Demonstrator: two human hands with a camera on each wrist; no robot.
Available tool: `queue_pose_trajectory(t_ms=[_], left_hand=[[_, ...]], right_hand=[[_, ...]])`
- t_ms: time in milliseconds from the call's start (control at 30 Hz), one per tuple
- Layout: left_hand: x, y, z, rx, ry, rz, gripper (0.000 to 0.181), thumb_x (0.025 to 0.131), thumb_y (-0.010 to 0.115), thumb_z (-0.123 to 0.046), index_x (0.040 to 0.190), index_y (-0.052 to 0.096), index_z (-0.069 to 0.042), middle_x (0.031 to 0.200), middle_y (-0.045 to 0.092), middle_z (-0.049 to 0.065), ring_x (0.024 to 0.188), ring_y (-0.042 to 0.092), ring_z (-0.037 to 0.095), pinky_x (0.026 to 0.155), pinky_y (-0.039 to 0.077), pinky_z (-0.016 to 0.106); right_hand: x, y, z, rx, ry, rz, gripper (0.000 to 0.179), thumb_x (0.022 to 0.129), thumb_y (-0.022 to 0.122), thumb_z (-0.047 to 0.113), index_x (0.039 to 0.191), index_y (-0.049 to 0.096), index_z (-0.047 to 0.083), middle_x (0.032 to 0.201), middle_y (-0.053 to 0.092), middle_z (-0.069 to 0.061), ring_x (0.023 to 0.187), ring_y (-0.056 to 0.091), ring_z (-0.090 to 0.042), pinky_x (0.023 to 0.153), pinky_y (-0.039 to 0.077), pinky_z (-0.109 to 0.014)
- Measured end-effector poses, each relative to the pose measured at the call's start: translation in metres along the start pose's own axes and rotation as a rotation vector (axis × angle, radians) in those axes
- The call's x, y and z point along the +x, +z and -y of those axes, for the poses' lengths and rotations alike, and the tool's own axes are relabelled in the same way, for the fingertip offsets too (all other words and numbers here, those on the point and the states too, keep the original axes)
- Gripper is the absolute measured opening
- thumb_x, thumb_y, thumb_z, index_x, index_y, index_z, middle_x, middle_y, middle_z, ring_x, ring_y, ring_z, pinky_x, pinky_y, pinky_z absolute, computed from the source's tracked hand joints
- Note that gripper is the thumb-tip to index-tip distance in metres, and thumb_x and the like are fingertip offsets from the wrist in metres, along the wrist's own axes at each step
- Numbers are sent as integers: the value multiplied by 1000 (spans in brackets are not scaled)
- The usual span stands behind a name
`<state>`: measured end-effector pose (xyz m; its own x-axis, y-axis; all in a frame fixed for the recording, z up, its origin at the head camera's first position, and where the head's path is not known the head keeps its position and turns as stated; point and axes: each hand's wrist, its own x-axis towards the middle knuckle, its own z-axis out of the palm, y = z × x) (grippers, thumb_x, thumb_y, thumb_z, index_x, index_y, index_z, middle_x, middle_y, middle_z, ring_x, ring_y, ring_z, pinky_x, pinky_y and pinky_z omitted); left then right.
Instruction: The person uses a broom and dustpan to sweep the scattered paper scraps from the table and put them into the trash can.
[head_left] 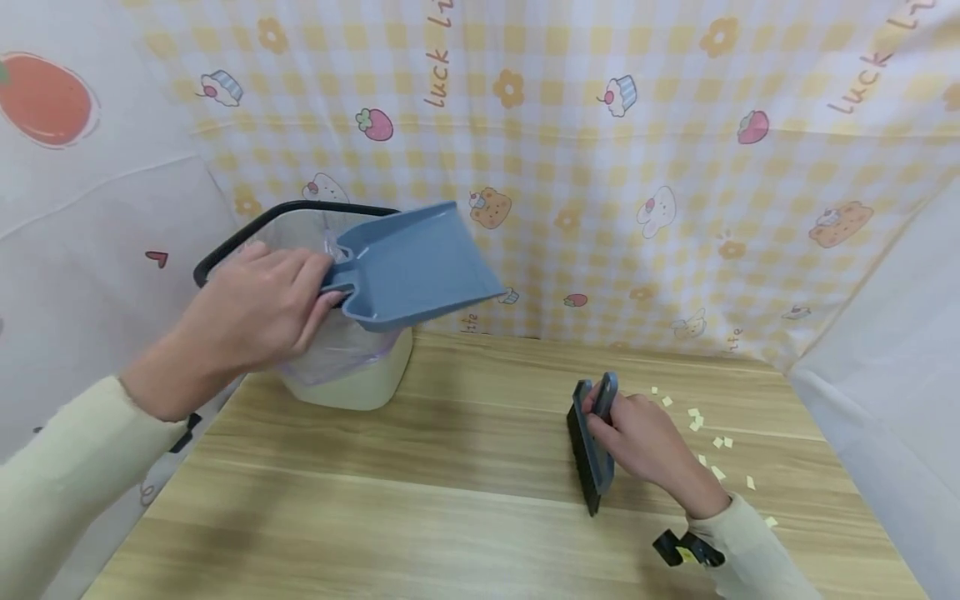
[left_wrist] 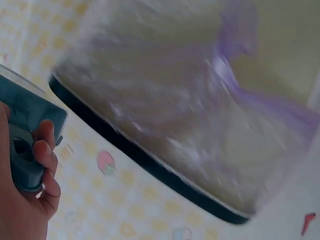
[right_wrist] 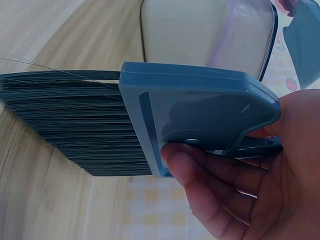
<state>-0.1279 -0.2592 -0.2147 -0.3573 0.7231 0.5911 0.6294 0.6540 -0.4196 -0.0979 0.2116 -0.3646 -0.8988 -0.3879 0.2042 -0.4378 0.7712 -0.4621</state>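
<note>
My left hand point(head_left: 262, 308) grips the short handle of a blue-grey dustpan point(head_left: 420, 262), holding it up in front of and partly over a bin point(head_left: 352, 387). No scraps show on the pan in the head view. A clear bag with a purple edge lines the bin, whose rim point(left_wrist: 150, 162) is dark. On the right, my right hand point(head_left: 648, 442) holds a blue hand brush point(right_wrist: 195, 110) by its handle. Dark bristles point(right_wrist: 75, 125) point away from the palm, toward the left of the table. Several pale paper scraps point(head_left: 696, 419) lie on the table beyond and beside this hand.
The wood-grain table point(head_left: 360, 517) runs back to a yellow checked cloth point(head_left: 555, 167) with printed cartoons. White cloth point(head_left: 885, 317) borders the table on the right, and more hangs on the left behind the bin.
</note>
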Motion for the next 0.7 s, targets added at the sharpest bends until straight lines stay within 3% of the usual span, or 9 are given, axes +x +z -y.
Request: queue_pose_trajectory(t_ms=[267,467,600,700], left_hand=[[9,16,-40,-129,16,11,66,119,24,-39,115,63,14,93,69,22,76,67,38,61,51,48],[11,39,-68,-227,55,-6,56,119,24,-32,117,59,12,94,64,18,77,62,33,64,50,47],[8,54,-84,-281,55,41,56,119,21,-32,120,58,10,95,61,15,78,59,29,65,48,44],[5,64,-92,-304,56,79,51,118,26,-30,123,58,9,100,63,15,81,60,28,66,48,43]], right_hand=[[0,-1,0,5,-4,-2,9,108,62,10,103,68,15,59,47,14,51,45,-4,55,42,-28],[-1,-1,0,2,9,0,9,108,61,11,103,68,15,58,46,13,50,46,-4,54,42,-28],[-2,-1,1,3,12,-5,8,107,62,10,104,69,13,59,48,13,52,47,-4,55,43,-29],[-2,-1,0,4,19,-7,8,107,62,9,104,69,13,61,50,13,53,49,-5,55,44,-29]])
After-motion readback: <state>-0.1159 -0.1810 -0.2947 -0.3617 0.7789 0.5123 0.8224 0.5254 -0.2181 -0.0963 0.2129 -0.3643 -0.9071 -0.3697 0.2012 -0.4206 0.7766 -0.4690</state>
